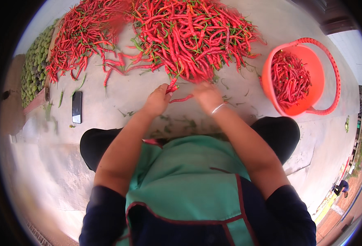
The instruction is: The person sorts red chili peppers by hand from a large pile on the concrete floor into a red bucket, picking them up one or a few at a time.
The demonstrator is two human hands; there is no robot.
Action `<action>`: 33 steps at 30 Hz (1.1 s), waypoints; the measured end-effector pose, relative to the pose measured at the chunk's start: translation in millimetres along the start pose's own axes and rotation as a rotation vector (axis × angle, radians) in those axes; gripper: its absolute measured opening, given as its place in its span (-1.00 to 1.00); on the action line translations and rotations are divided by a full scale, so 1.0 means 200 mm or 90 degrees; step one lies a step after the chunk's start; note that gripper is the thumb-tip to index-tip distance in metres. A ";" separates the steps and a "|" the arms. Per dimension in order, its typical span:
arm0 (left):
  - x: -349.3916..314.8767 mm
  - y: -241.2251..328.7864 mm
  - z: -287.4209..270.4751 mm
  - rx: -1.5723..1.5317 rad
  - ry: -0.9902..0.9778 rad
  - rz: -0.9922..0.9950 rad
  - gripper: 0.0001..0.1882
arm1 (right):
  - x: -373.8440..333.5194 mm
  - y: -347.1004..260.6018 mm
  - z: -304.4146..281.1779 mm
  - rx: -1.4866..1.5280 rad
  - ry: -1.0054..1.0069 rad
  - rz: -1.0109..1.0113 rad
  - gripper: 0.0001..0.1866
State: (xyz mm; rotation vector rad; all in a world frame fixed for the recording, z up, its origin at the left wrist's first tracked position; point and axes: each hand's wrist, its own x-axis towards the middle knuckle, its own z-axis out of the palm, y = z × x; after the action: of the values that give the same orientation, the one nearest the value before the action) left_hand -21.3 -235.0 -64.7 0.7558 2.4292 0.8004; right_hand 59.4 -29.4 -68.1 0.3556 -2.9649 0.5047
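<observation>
My left hand is closed around a few red chili peppers, whose ends stick out past the thumb toward the big pile. Just to its right, my right hand is smeared by motion, with a white band on the wrist. A single red chili pepper reaches from its fingers toward my left hand. Directly beyond both hands lies a large heap of red chili peppers with green stems. To the right stands an orange-red bucket, tilted in view, with stemless-looking red chilies inside.
A second chili heap spreads at the far left, beside many green round fruits. A black phone lies on the pale floor. Green stem bits are scattered before my knees. Another person is far off right.
</observation>
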 end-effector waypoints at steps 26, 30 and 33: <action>-0.27 0.44 0.07 -0.486 -0.287 -0.154 -0.84 | -0.15 -0.18 -0.29 0.281 0.158 0.150 -0.90; -0.28 0.39 0.08 -0.378 -0.321 -0.205 -0.87 | -0.23 -0.02 -0.24 -0.027 -0.026 0.193 -0.86; -0.25 0.27 0.09 -0.464 -0.165 -0.233 -0.90 | -0.35 0.04 -0.09 -0.104 -0.222 0.275 -0.82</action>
State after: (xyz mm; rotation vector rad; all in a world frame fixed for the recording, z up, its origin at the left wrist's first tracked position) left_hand 44.6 -221.9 -30.8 0.1144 1.7650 1.2273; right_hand 125.3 -0.7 -64.7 -0.2478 -3.4040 0.2499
